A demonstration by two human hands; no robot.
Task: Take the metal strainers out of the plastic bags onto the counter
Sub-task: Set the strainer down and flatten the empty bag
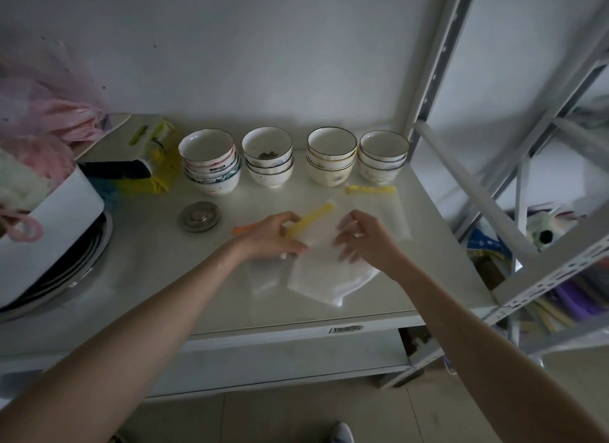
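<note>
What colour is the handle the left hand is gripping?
Yellow. The handle in the left hand shows clearly in the head view.

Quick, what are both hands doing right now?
Left hand: closed on the yellow plastic handle sticking out of a clear plastic bag.
Right hand: fingers pinching that bag's other edge.

Dim room — white wall (263,47), metal shelving (540,165).
</note>
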